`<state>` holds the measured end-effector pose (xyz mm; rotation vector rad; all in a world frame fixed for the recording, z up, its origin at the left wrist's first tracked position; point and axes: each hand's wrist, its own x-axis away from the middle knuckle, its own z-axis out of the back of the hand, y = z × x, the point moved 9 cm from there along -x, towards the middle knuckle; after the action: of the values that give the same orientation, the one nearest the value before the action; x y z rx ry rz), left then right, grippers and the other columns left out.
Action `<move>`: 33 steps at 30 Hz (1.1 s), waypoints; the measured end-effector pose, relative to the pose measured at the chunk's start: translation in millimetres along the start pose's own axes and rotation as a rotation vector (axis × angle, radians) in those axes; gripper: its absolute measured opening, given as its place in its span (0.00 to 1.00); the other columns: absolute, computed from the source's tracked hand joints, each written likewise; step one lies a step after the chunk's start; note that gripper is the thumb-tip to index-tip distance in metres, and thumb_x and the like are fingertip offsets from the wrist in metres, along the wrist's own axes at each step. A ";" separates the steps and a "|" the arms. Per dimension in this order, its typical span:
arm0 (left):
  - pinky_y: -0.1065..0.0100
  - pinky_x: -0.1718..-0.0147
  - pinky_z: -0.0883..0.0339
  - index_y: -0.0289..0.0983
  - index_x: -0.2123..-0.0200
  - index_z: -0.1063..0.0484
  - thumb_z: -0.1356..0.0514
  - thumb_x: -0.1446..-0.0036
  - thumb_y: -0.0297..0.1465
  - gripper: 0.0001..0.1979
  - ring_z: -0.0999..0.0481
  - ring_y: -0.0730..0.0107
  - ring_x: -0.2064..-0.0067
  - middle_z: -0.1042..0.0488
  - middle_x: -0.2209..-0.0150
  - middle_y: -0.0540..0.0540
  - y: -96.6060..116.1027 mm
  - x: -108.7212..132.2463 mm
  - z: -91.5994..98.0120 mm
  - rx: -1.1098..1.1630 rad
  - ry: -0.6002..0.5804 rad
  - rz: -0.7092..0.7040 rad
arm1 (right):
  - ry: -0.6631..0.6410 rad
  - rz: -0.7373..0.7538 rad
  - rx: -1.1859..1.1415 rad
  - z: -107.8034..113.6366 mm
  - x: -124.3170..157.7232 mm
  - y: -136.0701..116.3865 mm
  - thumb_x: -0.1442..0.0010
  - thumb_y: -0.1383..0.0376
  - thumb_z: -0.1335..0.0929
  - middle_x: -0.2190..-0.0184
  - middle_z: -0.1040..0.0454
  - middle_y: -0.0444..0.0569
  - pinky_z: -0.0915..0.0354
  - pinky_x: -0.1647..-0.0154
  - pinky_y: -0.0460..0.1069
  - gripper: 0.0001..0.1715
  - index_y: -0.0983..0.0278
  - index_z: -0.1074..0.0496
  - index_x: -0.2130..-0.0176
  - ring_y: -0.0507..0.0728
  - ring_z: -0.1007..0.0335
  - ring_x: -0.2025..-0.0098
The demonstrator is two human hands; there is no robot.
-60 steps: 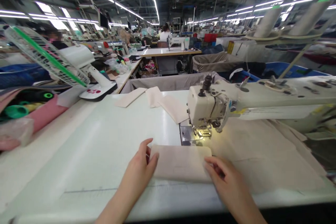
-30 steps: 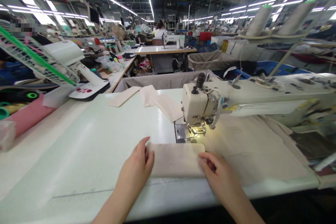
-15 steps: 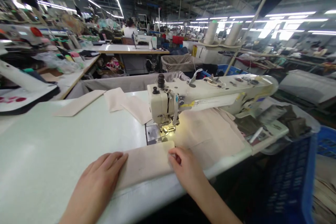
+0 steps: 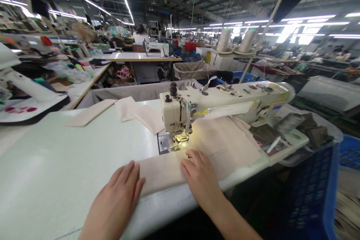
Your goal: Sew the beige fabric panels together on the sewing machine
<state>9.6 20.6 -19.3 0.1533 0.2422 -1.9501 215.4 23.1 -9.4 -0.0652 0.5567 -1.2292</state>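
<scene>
One flat, oblong beige fabric piece (image 4: 161, 174)

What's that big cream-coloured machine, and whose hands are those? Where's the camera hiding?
That's a sewing machine. The camera is worn on a person's head, looking forward and down, so every picture comes from there, and the two hands in front belong to that person. The left hand rests on one end of a beige fabric strip, and the right hand touches the other end; I can't tell how tightly. On the pale table, three loose fabric pieces lie to the left of the machine's head, and a larger beige cloth lies to its right. Thread cones stand behind.
</scene>
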 end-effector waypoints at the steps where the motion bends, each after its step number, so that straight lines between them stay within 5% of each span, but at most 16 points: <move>1: 0.48 0.41 0.32 0.29 0.46 0.23 0.54 0.32 0.38 0.26 0.28 0.44 0.39 0.25 0.42 0.32 4.4 4.0 -3.0 -0.029 0.029 -0.029 | 0.021 0.070 -0.007 1.6 1.8 -2.2 0.35 0.75 0.32 0.54 0.24 0.51 0.36 0.43 0.57 0.09 0.61 0.25 0.62 0.61 0.30 0.49; 7: 0.45 0.42 0.32 0.30 0.38 0.31 0.59 0.30 0.37 0.28 0.30 0.47 0.36 0.33 0.35 0.33 -11.3 4.9 -22.1 -0.076 0.111 -0.063 | 0.085 0.227 -0.074 1.4 6.0 1.9 0.32 0.71 0.32 0.55 0.22 0.47 0.47 0.32 0.62 0.06 0.60 0.27 0.58 0.60 0.30 0.45; 14: 0.40 0.38 0.43 0.42 0.38 0.31 0.52 0.34 0.32 0.24 0.32 0.48 0.36 0.29 0.37 0.41 -45.6 -77.0 -13.6 0.012 -0.065 -0.092 | 0.019 0.144 -0.110 -2.6 -1.6 -7.3 0.36 0.62 0.27 0.55 0.23 0.49 0.50 0.31 0.64 0.10 0.61 0.28 0.56 0.62 0.30 0.46; 17: 0.49 0.39 0.39 0.41 0.40 0.29 0.52 0.35 0.28 0.23 0.28 0.54 0.41 0.27 0.39 0.41 -35.2 -113.4 -11.3 0.061 -0.168 -0.167 | 0.007 0.134 -0.121 -5.1 1.3 -11.9 0.36 0.61 0.27 0.53 0.23 0.48 0.52 0.30 0.66 0.12 0.60 0.28 0.54 0.63 0.32 0.44; 20: 0.46 0.40 0.40 0.40 0.42 0.29 0.52 0.32 0.34 0.20 0.28 0.54 0.40 0.28 0.39 0.39 -17.8 -137.4 -15.2 0.123 -0.227 -0.170 | 0.021 0.109 -0.135 -8.3 4.9 -10.7 0.35 0.61 0.28 0.49 0.24 0.48 0.55 0.30 0.68 0.14 0.58 0.28 0.50 0.64 0.35 0.40; 23: 0.41 0.40 0.42 0.38 0.44 0.30 0.51 0.31 0.42 0.21 0.29 0.48 0.40 0.28 0.40 0.34 -0.1 -152.5 -22.7 0.128 -0.207 -0.145 | 0.026 0.087 -0.151 -12.4 4.1 -8.6 0.34 0.60 0.29 0.48 0.23 0.49 0.56 0.30 0.68 0.15 0.59 0.29 0.48 0.63 0.35 0.40; 27: 0.36 0.39 0.47 0.39 0.43 0.31 0.51 0.31 0.40 0.20 0.33 0.46 0.36 0.28 0.41 0.34 11.5 -169.1 -33.8 0.138 -0.170 -0.146 | 0.011 0.069 -0.123 -16.0 -5.0 -8.1 0.33 0.59 0.29 0.47 0.24 0.50 0.55 0.30 0.70 0.16 0.59 0.29 0.47 0.65 0.37 0.38; 33: 0.44 0.36 0.47 0.41 0.42 0.29 0.48 0.34 0.35 0.19 0.36 0.51 0.34 0.27 0.40 0.39 9.5 -183.2 -39.8 0.167 -0.138 -0.198 | 0.006 0.054 -0.110 -17.5 -14.6 -8.3 0.32 0.58 0.31 0.48 0.24 0.51 0.54 0.30 0.70 0.13 0.59 0.29 0.49 0.64 0.36 0.38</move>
<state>88.0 191.2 -18.6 0.1065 0.0025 -2.1681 197.3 37.7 -16.4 -0.1381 0.6271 -1.1463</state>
